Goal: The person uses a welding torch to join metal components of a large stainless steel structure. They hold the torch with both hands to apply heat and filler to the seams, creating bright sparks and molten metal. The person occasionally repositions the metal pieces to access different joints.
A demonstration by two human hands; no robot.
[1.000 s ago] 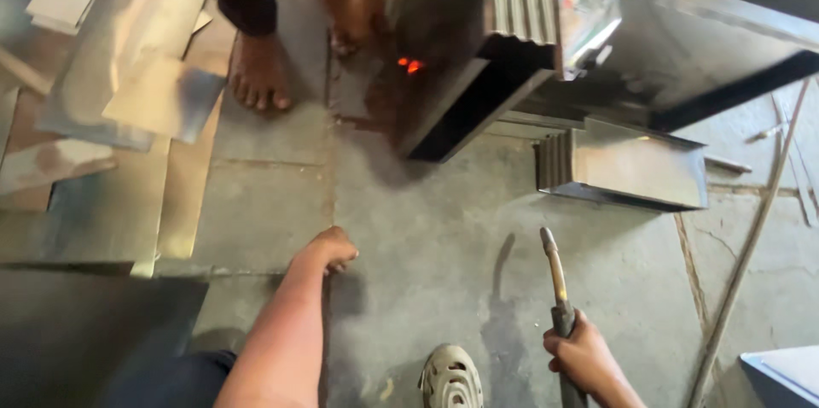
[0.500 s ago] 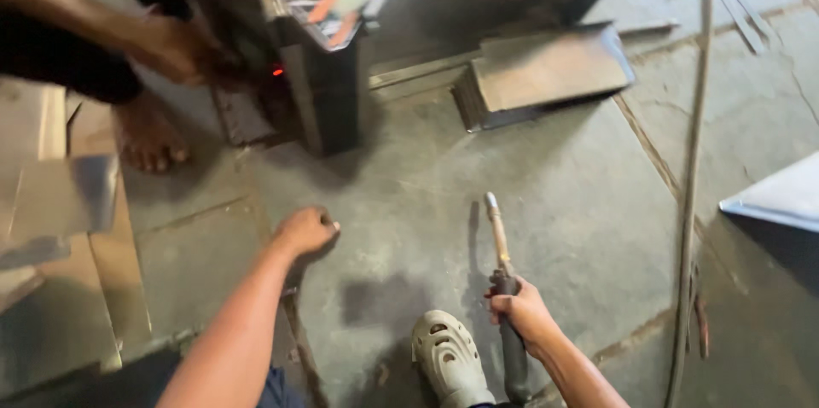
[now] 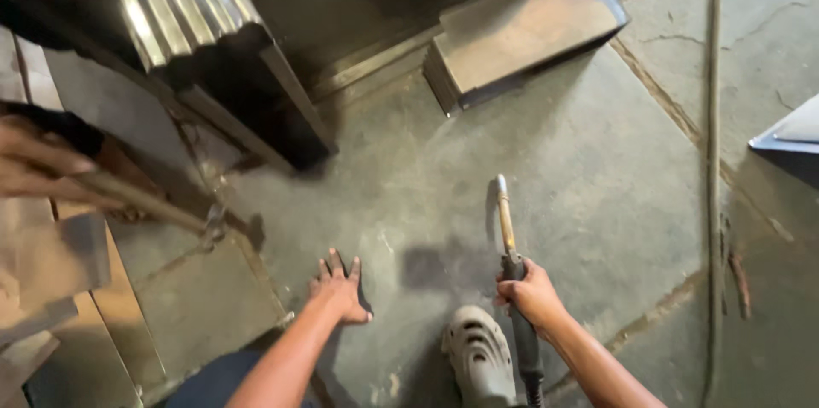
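Observation:
My right hand [image 3: 531, 295] grips the black handle of a welding torch [image 3: 510, 237] whose brass-coloured neck points away from me, its tip just above the concrete floor [image 3: 580, 160]. My left hand [image 3: 339, 288] rests flat on the floor with its fingers spread, holding nothing. A grey perforated clog [image 3: 479, 361] on my foot sits between the two arms. At the left edge another person's hand [image 3: 38, 171] holds a thin rod-like tool [image 3: 149, 203] that reaches down to the floor.
A ribbed sheet-metal box [image 3: 205, 41] stands at the upper left. A folded metal tray [image 3: 520, 28] lies at the top centre. Flat metal sheets [image 3: 60, 288] cover the left. A cable [image 3: 712, 160] runs along the right, beside another sheet's corner [image 3: 789, 139].
The view has swung down and closer. My left hand has opened from a fist to flat on the floor. The glowing red spot on the metal box is out of sight.

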